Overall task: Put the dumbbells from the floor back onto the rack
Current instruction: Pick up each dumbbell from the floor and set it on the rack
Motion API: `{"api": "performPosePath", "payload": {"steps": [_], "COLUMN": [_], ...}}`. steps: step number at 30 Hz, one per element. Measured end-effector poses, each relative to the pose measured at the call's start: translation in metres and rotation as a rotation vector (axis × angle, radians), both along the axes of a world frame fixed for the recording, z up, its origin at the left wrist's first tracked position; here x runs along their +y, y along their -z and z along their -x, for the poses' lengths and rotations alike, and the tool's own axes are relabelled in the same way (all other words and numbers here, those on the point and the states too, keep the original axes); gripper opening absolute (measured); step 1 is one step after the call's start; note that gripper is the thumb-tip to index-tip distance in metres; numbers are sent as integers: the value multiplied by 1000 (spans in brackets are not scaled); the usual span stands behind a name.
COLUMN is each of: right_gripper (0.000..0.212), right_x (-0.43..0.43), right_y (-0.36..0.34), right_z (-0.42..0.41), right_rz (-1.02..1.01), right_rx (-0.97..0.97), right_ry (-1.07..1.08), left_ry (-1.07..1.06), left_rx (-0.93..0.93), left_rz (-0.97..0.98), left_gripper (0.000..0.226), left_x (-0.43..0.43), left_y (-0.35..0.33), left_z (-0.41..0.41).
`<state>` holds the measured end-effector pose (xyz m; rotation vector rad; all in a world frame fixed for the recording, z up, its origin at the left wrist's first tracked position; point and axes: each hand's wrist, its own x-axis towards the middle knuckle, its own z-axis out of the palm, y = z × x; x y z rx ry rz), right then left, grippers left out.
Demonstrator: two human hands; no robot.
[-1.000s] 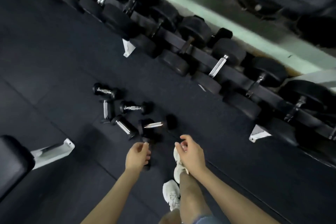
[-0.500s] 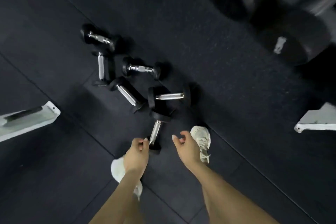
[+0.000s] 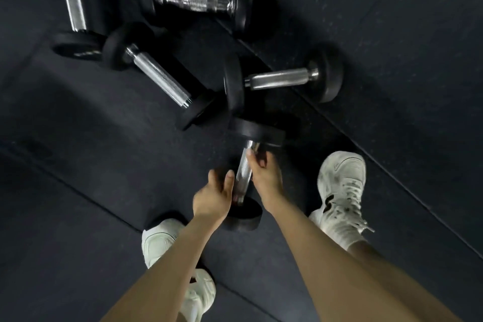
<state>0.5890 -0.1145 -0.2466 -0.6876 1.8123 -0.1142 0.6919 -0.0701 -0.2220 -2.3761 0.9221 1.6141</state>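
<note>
the nearest dumbbell (image 3: 243, 172), a knurled chrome handle between round black heads, lies on the dark floor (image 3: 104, 165), pointing to 12 o'clock. the right hand (image 3: 264, 175) grasps its handle. the left hand (image 3: 215, 195) curls at the handle's 9 o'clock side, grip unclear. other dumbbells (image 3: 162, 78) lie toward 11 o'clock.

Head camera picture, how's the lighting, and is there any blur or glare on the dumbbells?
Head view: dim overall, and the black floor swallows detail. Head view: the far dumbbell has a smeared handle with doubled highlights, which looks like motion blur. Head view: the nearest dumbbell reads sharper, with bright glare along its chrome. Head view: the white shoe is the brightest area.
</note>
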Motion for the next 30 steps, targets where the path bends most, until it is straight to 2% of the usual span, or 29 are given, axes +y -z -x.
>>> {"api": "performPosePath", "payload": {"steps": [5, 11, 14, 21, 30], "right_gripper": [20, 42, 42, 37, 30], "right_x": [3, -3, -6, -12, -50], "right_y": [13, -2, -25, -148, -398], "right_z": [-1, -2, 1, 22, 57], "right_rz": [-46, -118, -169, -168, -3], "right_rx": [-286, -300, -244, -259, -317], "right_ry": [237, 251, 265, 342, 480], "left_ry": [25, 87, 55, 101, 137], "left_rx": [125, 96, 96, 100, 98], "left_rz": [-28, -30, -29, 62, 130], "left_gripper": [54, 58, 54, 45, 59], "left_x": [3, 1, -3, -13, -60], "left_y": [33, 19, -9, -142, -390], "left_z": [0, 6, 11, 30, 69]}}
